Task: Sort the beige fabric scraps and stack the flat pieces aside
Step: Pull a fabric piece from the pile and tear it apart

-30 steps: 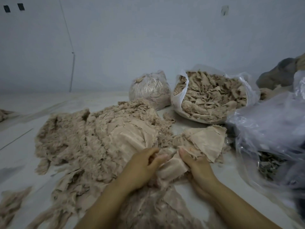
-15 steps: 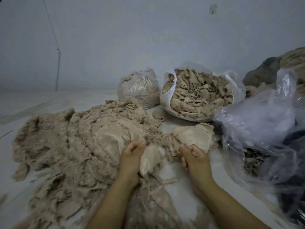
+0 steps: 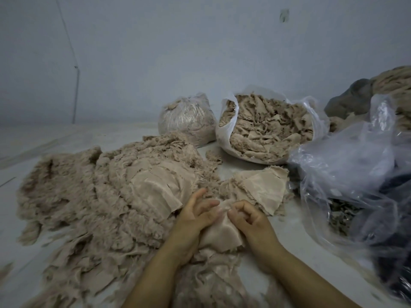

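The beige scrap (image 3: 222, 233) sits pinched between both hands just in front of the person, left hand (image 3: 195, 215) and right hand (image 3: 246, 215) curled on its top edge, the flat stack (image 3: 260, 188) lying just beyond the right.

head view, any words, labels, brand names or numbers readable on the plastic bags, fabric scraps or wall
None: no readable text anywhere in the head view.
Open bag of scraps: plain white plastic, no print.
Closed clear bag: no label visible.
Crumpled clear plastic: only glare and creases.
Wall: one small dark mark, too blurred to say whether it is writing.
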Demonstrator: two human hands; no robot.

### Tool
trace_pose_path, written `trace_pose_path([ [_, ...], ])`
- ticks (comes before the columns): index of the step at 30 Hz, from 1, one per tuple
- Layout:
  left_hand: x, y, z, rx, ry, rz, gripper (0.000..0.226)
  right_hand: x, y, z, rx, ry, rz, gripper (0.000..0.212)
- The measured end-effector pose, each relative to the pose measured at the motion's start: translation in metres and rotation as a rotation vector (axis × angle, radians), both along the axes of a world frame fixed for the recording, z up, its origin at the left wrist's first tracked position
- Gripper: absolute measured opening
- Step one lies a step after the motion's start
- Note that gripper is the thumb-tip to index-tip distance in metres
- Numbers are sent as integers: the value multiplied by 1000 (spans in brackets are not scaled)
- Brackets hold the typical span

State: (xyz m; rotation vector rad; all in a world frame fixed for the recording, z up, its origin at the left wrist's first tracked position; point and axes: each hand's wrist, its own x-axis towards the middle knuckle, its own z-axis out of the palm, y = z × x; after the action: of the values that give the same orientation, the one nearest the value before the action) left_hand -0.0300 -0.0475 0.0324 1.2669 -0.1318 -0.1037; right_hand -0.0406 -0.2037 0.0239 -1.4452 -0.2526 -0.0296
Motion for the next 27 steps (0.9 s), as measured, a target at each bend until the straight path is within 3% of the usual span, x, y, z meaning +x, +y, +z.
trace_pose_path([
  [3, -2, -3, 0, 69, 155, 6, 62, -1, 2, 0, 13, -48, -35, 11],
  [6, -6, -4, 0, 157, 196, -88, 47, 2, -1, -3, -19, -122, -157, 12],
  [9, -8, -9, 1, 246, 101, -3, 29, 6, -1, -7, -50, -153, -257, 17],
  [14, -5, -8, 7, 91, 27, 192, 19, 11, -7, -9, 44, -38, -375, 20],
  [17, -5, -4, 6, 111, -36, 105, 8, 6, -5, -6, 4, 55, -215, 36],
  [19, -7, -7, 3, 167, -79, 37, 17, 1, 3, -4, -46, 107, -67, 51],
  [22, -9, -10, 0, 251, -75, -39, 39, -1, 8, 0, 9, 22, -83, 32],
  [24, -9, -7, 1, 233, 45, -99, 54, 0, 5, -1, 25, -28, -168, 25],
  [27, -13, -7, 3, 204, 188, -204, 47, 0, 5, -4, 8, -41, -167, 30],
])
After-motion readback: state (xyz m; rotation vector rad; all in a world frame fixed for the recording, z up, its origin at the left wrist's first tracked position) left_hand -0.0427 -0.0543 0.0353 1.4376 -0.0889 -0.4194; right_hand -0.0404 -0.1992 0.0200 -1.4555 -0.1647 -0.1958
